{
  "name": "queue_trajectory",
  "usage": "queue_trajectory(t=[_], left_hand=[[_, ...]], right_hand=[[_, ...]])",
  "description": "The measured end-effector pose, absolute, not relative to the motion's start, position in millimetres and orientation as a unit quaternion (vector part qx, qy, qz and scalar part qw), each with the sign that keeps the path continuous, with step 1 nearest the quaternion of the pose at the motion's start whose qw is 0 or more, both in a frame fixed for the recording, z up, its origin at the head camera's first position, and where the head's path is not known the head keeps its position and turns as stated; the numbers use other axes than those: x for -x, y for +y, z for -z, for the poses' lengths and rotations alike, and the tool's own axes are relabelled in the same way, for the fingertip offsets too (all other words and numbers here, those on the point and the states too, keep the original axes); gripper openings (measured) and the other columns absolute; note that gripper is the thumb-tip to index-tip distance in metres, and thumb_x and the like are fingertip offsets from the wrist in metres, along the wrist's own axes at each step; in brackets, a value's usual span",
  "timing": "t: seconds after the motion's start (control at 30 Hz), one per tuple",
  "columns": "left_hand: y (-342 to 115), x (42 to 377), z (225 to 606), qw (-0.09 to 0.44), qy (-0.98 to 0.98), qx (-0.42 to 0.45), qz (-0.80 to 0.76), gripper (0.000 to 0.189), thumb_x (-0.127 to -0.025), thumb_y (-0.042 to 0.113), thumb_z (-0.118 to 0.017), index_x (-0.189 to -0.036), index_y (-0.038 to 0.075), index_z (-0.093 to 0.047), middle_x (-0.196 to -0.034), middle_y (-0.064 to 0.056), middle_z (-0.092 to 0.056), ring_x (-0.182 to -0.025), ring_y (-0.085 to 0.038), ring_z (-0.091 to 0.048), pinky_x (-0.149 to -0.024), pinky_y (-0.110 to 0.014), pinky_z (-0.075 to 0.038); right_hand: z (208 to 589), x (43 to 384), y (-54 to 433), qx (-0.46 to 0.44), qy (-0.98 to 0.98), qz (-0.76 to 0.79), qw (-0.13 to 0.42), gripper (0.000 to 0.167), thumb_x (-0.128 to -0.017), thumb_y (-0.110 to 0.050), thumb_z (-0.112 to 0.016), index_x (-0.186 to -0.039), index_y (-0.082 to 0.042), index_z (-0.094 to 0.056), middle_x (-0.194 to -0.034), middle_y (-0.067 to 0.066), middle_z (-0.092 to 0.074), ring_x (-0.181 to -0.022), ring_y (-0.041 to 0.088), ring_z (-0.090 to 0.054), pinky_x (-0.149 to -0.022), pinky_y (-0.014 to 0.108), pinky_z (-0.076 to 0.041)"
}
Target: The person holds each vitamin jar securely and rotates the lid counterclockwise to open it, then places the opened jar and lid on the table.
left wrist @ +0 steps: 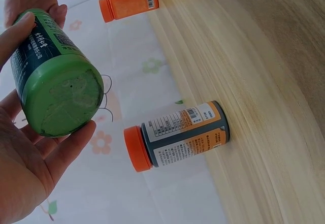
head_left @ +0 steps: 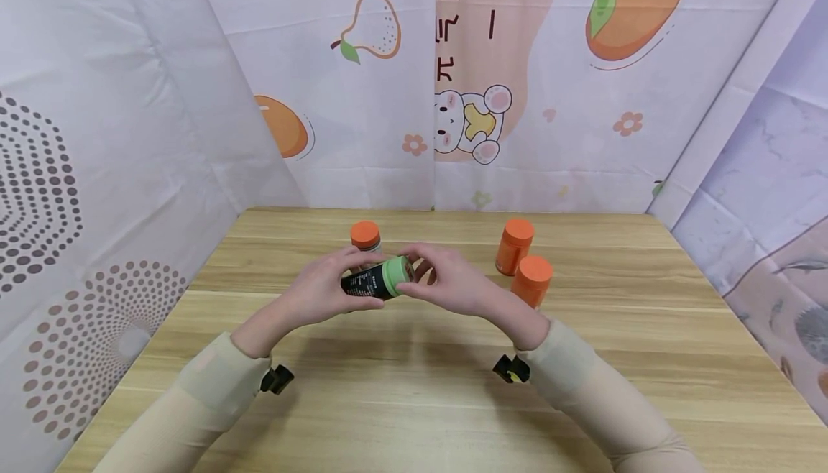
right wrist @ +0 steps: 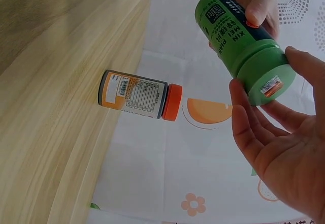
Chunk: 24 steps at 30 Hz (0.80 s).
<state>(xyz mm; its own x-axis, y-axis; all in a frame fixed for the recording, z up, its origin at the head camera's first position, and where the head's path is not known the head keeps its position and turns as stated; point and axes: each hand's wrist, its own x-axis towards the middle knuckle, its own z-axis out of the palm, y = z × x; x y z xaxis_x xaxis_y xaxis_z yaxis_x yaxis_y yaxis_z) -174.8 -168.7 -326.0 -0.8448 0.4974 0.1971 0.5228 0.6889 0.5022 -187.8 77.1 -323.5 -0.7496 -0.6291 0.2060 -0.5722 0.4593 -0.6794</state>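
Note:
A green pill bottle (head_left: 369, 283) with a dark label is held tilted above the table, its green cap (head_left: 394, 275) toward the right. My left hand (head_left: 313, 286) grips the bottle's body, and the bare green base (left wrist: 63, 99) faces the left wrist camera. At the other end, the thumb and fingers of my right hand (head_left: 456, 282) pinch the cap's edge. A small sticker (right wrist: 271, 86) lies on the cap's top. Just behind the left hand stands a bottle with an orange cap (head_left: 365, 234) and a white-and-orange label, partly hidden in the head view.
Two orange bottles stand on the right, one farther back (head_left: 515, 246) and one nearer (head_left: 532, 282), the latter partly behind my right forearm. The wooden table (head_left: 401, 401) ends at a printed cloth (head_left: 362, 113) at the back. More cloth hangs along both sides.

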Motion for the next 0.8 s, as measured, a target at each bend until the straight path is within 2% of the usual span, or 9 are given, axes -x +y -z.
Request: queue_trajectory(t=[0.27,0.5,0.63,0.8], left_hand=[[-169.7,175.5,326.9,0.023,-0.917,0.278,0.285,0.064,-0.074,0.044,-0.083,-0.131,0.025,-0.061,-0.106,0.003,-0.059,-0.086,-0.014,-0.057,-0.068,-0.033,-0.047],[-170.6,176.3,328.0,0.028,-0.918,0.278,0.282,0.065,-0.073,0.048,-0.082,-0.13,0.024,-0.062,-0.105,0.004,-0.06,-0.086,-0.013,-0.057,-0.068,-0.033,-0.046],[-170.8,176.5,328.1,0.026,-0.919,0.276,0.281,0.066,-0.073,0.05,-0.081,-0.131,0.025,-0.061,-0.105,0.004,-0.059,-0.086,-0.013,-0.057,-0.068,-0.033,-0.046],[-170.9,176.6,328.0,0.026,-0.918,0.276,0.283,0.066,-0.074,0.048,-0.082,-0.131,0.024,-0.061,-0.106,0.003,-0.06,-0.086,-0.014,-0.057,-0.068,-0.033,-0.047]], right_hand=[[325.3,188.4,80.4,0.413,0.833,0.367,-0.006,0.055,-0.084,-0.014,-0.078,-0.132,-0.011,-0.052,-0.121,-0.001,-0.059,-0.101,0.015,-0.06,-0.082,0.04,-0.052],[326.0,188.2,81.7,0.44,0.819,0.367,-0.029,0.056,-0.083,-0.008,-0.078,-0.132,-0.013,-0.052,-0.124,-0.002,-0.057,-0.108,0.015,-0.056,-0.084,0.036,-0.051],[326.0,188.1,81.7,0.439,0.819,0.37,-0.026,0.059,-0.082,-0.009,-0.079,-0.134,-0.012,-0.051,-0.126,0.0,-0.056,-0.109,0.016,-0.057,-0.085,0.04,-0.051],[324.1,187.0,82.1,0.415,0.827,0.381,-0.012,0.066,-0.085,-0.019,-0.077,-0.142,-0.012,-0.043,-0.137,0.006,-0.05,-0.115,0.019,-0.056,-0.089,0.043,-0.049]])
